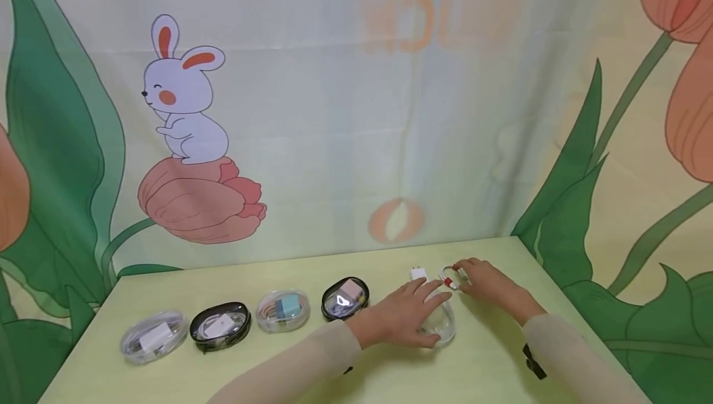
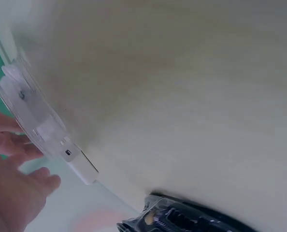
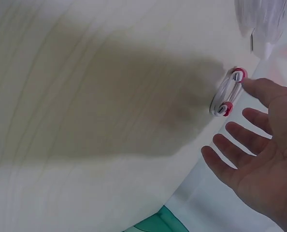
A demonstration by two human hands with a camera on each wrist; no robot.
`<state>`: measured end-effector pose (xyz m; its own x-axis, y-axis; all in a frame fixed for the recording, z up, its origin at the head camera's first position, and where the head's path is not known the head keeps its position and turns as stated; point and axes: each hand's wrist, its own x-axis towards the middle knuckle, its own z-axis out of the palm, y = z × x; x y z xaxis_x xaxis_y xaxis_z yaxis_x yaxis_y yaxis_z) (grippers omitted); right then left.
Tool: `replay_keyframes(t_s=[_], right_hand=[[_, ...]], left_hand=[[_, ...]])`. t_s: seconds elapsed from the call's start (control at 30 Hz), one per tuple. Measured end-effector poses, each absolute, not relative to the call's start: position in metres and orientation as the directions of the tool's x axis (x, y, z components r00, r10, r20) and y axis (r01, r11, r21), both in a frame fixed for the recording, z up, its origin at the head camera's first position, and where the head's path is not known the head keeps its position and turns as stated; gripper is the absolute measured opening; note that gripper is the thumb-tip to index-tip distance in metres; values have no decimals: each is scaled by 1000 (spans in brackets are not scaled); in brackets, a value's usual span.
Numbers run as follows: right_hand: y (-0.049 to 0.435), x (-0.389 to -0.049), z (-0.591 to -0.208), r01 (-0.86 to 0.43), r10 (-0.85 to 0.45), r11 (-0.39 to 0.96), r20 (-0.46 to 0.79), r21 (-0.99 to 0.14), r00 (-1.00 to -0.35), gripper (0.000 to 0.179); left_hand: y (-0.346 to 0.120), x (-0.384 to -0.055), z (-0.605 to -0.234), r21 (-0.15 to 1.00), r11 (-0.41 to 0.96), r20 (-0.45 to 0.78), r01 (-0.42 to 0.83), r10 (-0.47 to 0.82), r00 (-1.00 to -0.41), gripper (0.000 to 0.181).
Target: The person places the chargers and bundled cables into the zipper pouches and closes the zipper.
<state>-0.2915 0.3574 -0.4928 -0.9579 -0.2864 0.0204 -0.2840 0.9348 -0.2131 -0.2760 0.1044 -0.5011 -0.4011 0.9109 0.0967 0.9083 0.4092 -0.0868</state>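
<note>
My left hand [image 1: 398, 316], fingers spread, is over a clear oval case [image 1: 444, 331] on the table and covers part of it. Seen from the left wrist, the fingers lie along the case's far side, and the thumb stands apart from it. A white charger plug [image 1: 418, 274] sits just behind the case. To its right lies a coiled white cable [image 3: 220, 99] with red ties. My right hand [image 1: 490, 283] is beside this cable, its thumb tip right at one red tie and the other fingers extended and apart in the right wrist view.
Left of my hands runs a row of oval cases with cables and plugs: a black-rimmed one [image 1: 328, 311], a clear one with a blue plug [image 1: 286, 308], another black one [image 1: 242, 335] and a clear one [image 1: 129, 347]. A printed curtain [image 1: 323, 113] hangs behind the table.
</note>
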Motion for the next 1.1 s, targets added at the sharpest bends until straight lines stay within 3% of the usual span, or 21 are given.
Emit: replay_keyframes(t_s=[0.1, 0.23, 0.33, 0.4, 0.5, 0.57, 0.8, 1.1], right_hand=[[358, -297, -497, -256, -267, 935, -14, -246, -963, 56], [354, -306, -501, -198, -227, 942, -80, -273, -971, 66], [350, -310, -503, -140, -178, 949, -112, -283, -978, 70], [348, -312, -504, -107, -143, 956, -115, -274, -983, 72], [345, -313, -505, -80, -107, 966, -98, -246, -989, 71], [343, -313, -507, -72, -92, 971, -77, -230, -993, 65], [333, -315, -512, -122, -123, 965, 8, -233, -992, 35], [332, -315, -512, -112, -98, 968, 71, -223, -993, 34]], left_hand=[[108, -280, -501, -90, 373, 20, 924, 928, -373, 84], [112, -282, -501, -184, 324, -48, 928, 940, -337, 80], [116, -281, -501, -243, 362, -37, 900, 924, -381, 73], [117, -279, -502, -241, 429, -17, 871, 895, -446, 70], [119, -278, -503, -201, 520, 4, 830, 848, -530, 72], [120, -278, -502, -160, 548, 4, 821, 832, -555, 73], [118, -279, -501, -78, 539, -33, 839, 839, -542, 74], [119, -281, -500, 139, 606, 72, 784, 783, -618, 82]])
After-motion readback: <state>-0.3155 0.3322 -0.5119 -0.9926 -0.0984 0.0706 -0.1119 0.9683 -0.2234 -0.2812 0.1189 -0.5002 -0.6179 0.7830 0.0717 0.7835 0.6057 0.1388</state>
